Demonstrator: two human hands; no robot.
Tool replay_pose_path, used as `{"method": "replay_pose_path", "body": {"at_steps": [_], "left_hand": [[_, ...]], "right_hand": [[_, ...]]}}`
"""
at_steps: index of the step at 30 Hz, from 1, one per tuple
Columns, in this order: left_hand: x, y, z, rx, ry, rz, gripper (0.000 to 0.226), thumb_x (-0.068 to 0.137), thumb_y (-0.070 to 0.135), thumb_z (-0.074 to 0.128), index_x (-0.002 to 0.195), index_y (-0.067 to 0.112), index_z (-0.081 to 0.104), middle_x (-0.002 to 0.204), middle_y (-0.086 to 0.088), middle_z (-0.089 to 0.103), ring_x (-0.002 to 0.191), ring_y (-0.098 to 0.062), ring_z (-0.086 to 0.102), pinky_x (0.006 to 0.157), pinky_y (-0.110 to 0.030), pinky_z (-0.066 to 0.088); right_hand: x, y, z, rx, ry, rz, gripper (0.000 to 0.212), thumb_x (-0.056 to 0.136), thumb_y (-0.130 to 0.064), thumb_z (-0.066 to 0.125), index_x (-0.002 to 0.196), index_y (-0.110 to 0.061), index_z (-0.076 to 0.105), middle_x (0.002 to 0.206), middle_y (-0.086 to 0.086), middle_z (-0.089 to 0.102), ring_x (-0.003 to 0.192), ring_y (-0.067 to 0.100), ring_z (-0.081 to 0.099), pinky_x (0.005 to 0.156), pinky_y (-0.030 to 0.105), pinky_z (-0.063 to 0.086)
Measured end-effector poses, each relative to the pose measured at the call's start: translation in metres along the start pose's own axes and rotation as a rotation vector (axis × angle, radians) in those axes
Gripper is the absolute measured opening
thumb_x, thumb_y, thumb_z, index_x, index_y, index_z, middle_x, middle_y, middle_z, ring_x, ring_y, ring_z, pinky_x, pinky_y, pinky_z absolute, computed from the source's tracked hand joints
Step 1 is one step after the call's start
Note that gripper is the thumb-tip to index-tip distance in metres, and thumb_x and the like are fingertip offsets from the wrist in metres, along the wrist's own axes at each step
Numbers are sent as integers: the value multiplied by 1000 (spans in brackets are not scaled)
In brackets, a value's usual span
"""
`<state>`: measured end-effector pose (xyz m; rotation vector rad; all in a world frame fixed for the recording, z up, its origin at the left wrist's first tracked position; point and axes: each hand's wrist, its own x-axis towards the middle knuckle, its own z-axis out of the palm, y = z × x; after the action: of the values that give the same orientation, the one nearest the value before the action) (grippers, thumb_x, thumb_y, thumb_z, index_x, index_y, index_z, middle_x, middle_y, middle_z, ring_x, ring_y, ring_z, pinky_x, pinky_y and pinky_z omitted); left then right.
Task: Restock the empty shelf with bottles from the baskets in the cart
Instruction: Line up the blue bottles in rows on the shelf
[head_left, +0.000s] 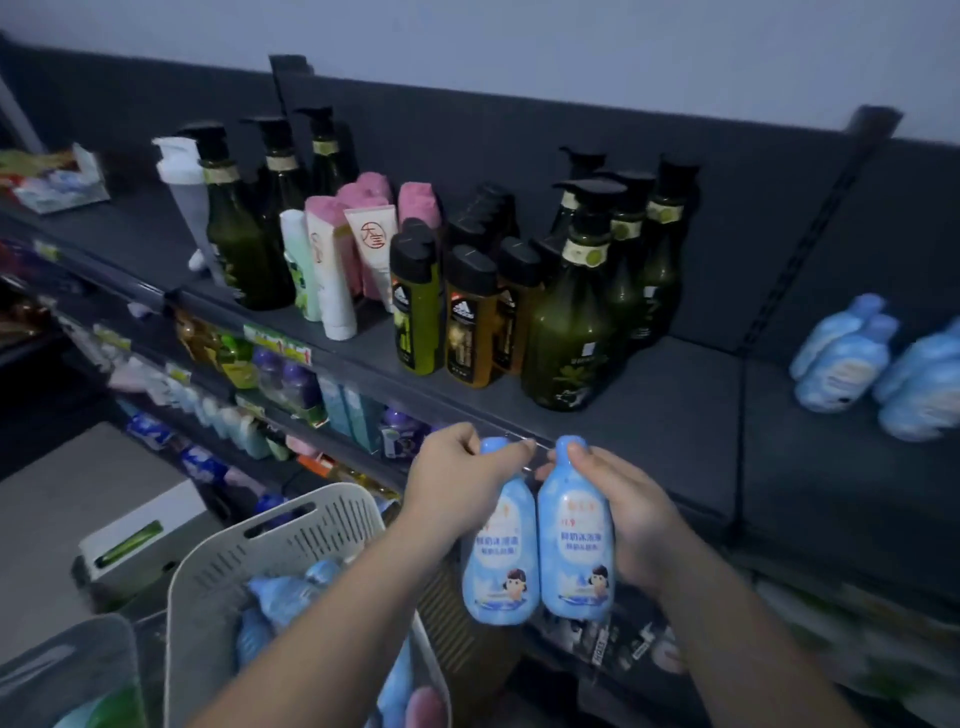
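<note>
Two pale-blue plastic bottles (574, 540) hung at lower centre, one each in the curled fingers of left hand (447, 473) and right hand (628, 509); placing, judged next, required lifting them onto the dark metal shelf (680, 415) above.

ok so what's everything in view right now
top shelf: one, dark grey, ahead
pump bottles: about eight, dark green, two groups
flip-cap bottles: several, green and amber, shelf middle
tubes: several, white and pink, left of those
shelved blue bottles: several, light blue, far right
basket: one, off-white, lower left, blue bottles inside
left bottle: one, light blue, held
right bottle: one, light blue, held
left hand: fingers round left bottle's cap
right hand: fingers round right bottle's neck
</note>
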<state>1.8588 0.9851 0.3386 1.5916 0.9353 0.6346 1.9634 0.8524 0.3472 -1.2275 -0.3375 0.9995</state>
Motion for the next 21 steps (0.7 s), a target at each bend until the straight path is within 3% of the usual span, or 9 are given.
{"method": "replay_pose_path", "body": {"at_steps": [4, 13, 15, 18, 21], "left_hand": [[-17, 26, 52, 4, -17, 51, 59, 53, 58, 78, 58, 22, 31, 53, -2, 41, 50, -17, 44, 53, -36, 37], [-73, 77, 181, -264, -176, -49, 53, 67, 36, 86, 73, 17, 37, 63, -9, 39, 51, -18, 40, 48, -30, 32], [-83, 87, 209, -287, -193, -43, 53, 66, 37, 86, 75, 17, 38, 68, -8, 41, 56, -20, 42, 52, -34, 34], [-96, 100, 248, -303, -224, -34, 54, 67, 37, 86, 75, 18, 36, 71, -7, 39, 60, -22, 39, 54, -36, 33], [-100, 108, 272, -314, -254, -18, 57, 64, 42, 87, 76, 18, 37, 73, -6, 39, 62, -23, 38, 56, -36, 35]], "right_hand": [[-26, -27, -41, 34, 20, -47, 42, 84, -29, 73, 106, 5, 63, 93, 19, 69, 84, 31, 68, 72, 40, 55], [-85, -81, -158, 4, 90, -146, 33, 82, -31, 69, 96, -1, 68, 88, 16, 70, 79, 26, 69, 68, 34, 57], [-95, -93, -184, -5, 119, -158, 34, 81, -32, 70, 96, -2, 68, 93, 19, 71, 84, 28, 69, 74, 39, 58], [-107, -107, -223, -16, 170, -166, 36, 80, -32, 72, 99, -2, 67, 109, 25, 70, 99, 35, 69, 94, 51, 51], [-113, -117, -247, -16, 203, -188, 32, 81, -29, 72, 101, -4, 68, 111, 22, 71, 107, 34, 68, 98, 50, 50]]}}
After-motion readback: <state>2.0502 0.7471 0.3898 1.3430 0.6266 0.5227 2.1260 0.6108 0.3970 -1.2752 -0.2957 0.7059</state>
